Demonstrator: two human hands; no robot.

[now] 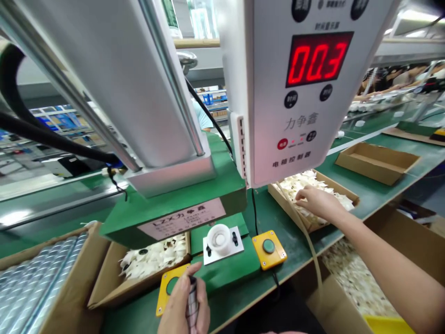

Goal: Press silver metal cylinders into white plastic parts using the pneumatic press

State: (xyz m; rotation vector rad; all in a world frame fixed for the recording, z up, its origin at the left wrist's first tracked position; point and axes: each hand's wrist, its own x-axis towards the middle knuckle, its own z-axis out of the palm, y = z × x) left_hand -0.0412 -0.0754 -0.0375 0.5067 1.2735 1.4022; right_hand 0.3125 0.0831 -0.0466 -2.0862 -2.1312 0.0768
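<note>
At left, pressed against the lower frame edge: carton (pixel 71 287) of silver tubes (pixel 41 271). Next, left tray (pixel 104 273) with white pieces (pixel 153 260), then left switch (pixel 162 297). Clasped upright in left hand (pixel 179 301), just beside that switch: tube (pixel 192 304). Overhead: press (pixel 128 93) on green block (pixel 174 202), blocking much of the background. Below, ring (pixel 219 240) on a plate; to its right, right switch (pixel 269 250). Above: controller (pixel 274 93), reading 00.3. Farther right, lowered to the pieces in right tray (pixel 352 197): right hand (pixel 318 202), fingers bent, grasp impossible to tell. Beyond: open box (pixel 378 162).

Partly hidden: left tray, behind block; left switch, behind left hand; right tray, behind controller, cord (pixel 311 246) and right hand. Cut off: carton, press and controller. Blurred: distant people at upper right.
</note>
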